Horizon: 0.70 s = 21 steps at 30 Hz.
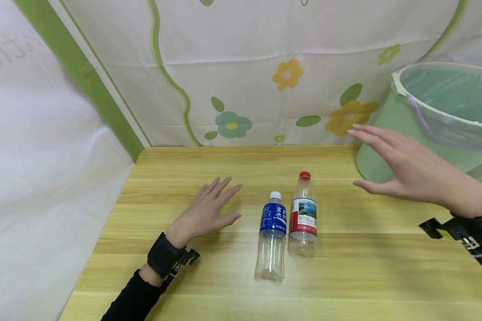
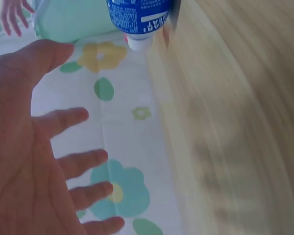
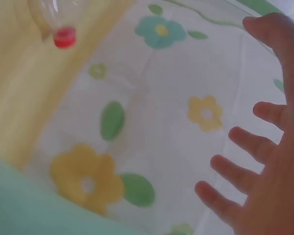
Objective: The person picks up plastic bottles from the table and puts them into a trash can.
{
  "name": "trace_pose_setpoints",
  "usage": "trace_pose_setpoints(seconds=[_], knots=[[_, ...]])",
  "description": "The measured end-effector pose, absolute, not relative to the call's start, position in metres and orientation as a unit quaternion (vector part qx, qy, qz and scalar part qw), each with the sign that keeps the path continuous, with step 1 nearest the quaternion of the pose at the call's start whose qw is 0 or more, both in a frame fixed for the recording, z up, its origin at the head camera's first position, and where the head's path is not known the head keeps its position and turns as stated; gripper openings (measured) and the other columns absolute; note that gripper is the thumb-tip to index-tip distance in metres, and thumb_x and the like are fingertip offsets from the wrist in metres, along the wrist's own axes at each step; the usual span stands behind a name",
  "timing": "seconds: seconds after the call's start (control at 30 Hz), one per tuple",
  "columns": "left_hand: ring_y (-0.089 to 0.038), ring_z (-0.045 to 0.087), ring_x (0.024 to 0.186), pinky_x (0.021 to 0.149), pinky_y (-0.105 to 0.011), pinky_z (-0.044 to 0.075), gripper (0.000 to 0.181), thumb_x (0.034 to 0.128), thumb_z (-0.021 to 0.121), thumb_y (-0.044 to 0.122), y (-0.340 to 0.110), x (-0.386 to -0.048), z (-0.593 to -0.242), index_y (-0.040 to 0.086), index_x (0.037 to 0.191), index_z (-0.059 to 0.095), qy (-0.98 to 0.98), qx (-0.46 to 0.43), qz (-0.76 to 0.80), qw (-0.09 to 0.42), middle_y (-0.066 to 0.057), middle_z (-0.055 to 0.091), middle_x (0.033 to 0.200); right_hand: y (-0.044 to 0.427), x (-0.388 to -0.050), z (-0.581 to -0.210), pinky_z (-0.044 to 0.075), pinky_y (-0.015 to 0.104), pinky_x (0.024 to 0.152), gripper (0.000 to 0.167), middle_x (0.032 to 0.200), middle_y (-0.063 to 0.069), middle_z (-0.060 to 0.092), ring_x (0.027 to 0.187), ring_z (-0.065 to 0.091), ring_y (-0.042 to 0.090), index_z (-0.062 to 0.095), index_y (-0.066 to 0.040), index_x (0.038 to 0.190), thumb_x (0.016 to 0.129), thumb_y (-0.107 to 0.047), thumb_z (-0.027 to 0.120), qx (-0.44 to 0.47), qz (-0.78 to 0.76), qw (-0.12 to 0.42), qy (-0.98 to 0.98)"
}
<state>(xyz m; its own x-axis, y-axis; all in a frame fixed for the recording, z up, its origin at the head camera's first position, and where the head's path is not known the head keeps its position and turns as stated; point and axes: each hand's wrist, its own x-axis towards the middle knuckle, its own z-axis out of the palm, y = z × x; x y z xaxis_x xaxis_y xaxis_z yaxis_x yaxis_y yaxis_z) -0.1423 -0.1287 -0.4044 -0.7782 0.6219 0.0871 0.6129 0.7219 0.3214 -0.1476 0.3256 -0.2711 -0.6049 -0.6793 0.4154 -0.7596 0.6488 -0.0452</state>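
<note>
Two clear plastic bottles lie side by side on the wooden table: one with a blue label and white cap, the other with a red and picture label and red cap. Left of them, my left hand is spread with nothing in it; the left wrist view shows the white cap beyond its fingers. My right hand hangs in front of the green bin, fingers extended, thumb apart, holding nothing. In the right wrist view the red cap shows at the upper left.
A light green bin with a clear liner stands at the right back. Behind the table hangs a white cloth with flowers and green vines. Another white cloth covers the left side.
</note>
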Motion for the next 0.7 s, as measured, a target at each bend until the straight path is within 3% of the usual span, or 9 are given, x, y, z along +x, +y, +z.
trace_pose_setpoints(seconds=[0.13, 0.27, 0.47, 0.7], knots=[[-0.039, 0.02, 0.149, 0.117, -0.059, 0.021, 0.075, 0.0963, 0.07, 0.037, -0.116, -0.148, -0.4, 0.023, 0.161, 0.034, 0.907, 0.394, 0.15, 0.006, -0.015, 0.026, 0.164, 0.32, -0.146, -0.294, 0.043, 0.065, 0.094, 0.095, 0.156, 0.016, 0.04, 0.135, 0.043, 0.042, 0.037, -0.006, 0.157, 0.087, -0.062, 0.067, 0.419, 0.11, 0.16, -0.887], [-0.037, 0.02, 0.15, 0.118, -0.053, 0.021, 0.084, 0.0889, 0.078, 0.02, -0.101, -0.152, -0.397, 0.024, 0.161, 0.035, 0.885, 0.445, 0.133, 0.012, -0.014, 0.026, 0.164, 0.316, -0.142, -0.316, 0.044, 0.062, 0.092, 0.099, 0.158, 0.014, 0.038, 0.136, 0.043, 0.039, 0.034, -0.006, 0.159, 0.082, -0.049, 0.078, 0.425, 0.111, 0.132, -0.889], [-0.035, 0.017, 0.151, 0.119, -0.05, 0.018, 0.099, 0.0813, 0.08, -0.002, -0.076, -0.157, -0.401, 0.029, 0.161, 0.032, 0.839, 0.537, 0.09, -0.002, -0.011, 0.022, 0.166, 0.314, -0.137, -0.34, 0.043, 0.062, 0.093, 0.105, 0.157, 0.014, 0.039, 0.135, 0.043, 0.037, 0.034, -0.006, 0.159, 0.074, -0.037, 0.088, 0.419, 0.117, 0.111, -0.894], [-0.031, 0.009, 0.153, 0.12, -0.05, 0.015, 0.093, 0.0866, 0.078, -0.001, -0.052, -0.161, -0.414, 0.034, 0.16, 0.034, 0.805, 0.592, 0.023, -0.013, -0.008, 0.021, 0.167, 0.314, -0.134, -0.355, 0.043, 0.061, 0.094, 0.107, 0.157, 0.013, 0.039, 0.136, 0.043, 0.034, 0.033, -0.007, 0.159, 0.074, -0.036, 0.09, 0.415, 0.123, 0.101, -0.896]])
